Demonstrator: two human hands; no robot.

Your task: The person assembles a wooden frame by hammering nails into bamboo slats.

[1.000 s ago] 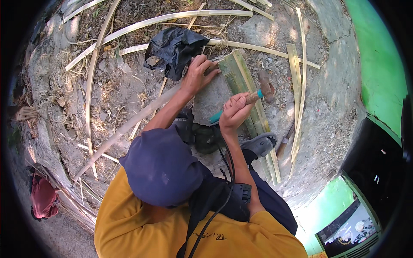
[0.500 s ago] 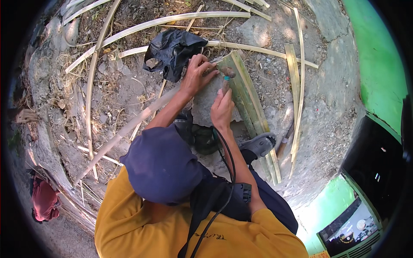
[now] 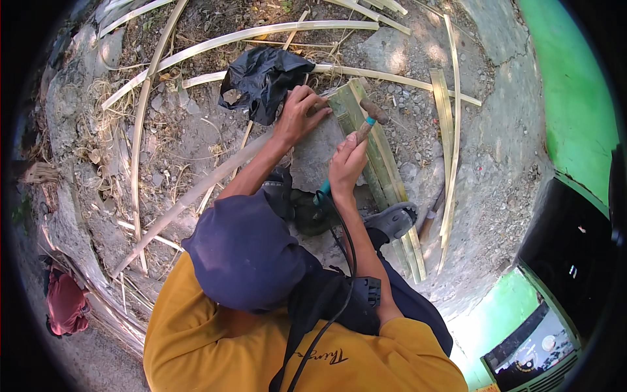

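Observation:
My right hand [image 3: 347, 164] is closed around a hammer [image 3: 374, 111], gripping its handle, which has teal parts. The hammer's head is above the upper end of greenish split bamboo pieces [image 3: 379, 176] lying side by side. Beside that end, my left hand [image 3: 302, 116] has its fingers bent and pinched together; what they hold, if anything, is hidden. A black plastic bag [image 3: 266, 80] lies just beyond the left hand. My foot in a grey sandal [image 3: 392, 222] rests across the bamboo pieces.
Long pale bamboo strips [image 3: 261, 31] lie over the gritty ground, with more strips [image 3: 450, 130] at the right. A long greyish strip [image 3: 196, 199] runs under my left forearm. A green wall [image 3: 575, 98] stands at right. Another person in red [image 3: 66, 304] is at far lower left.
My right hand and the hammer have moved slightly right, and the hammer's head has swung right, off the bamboo's left edge. The left hand stays in place.

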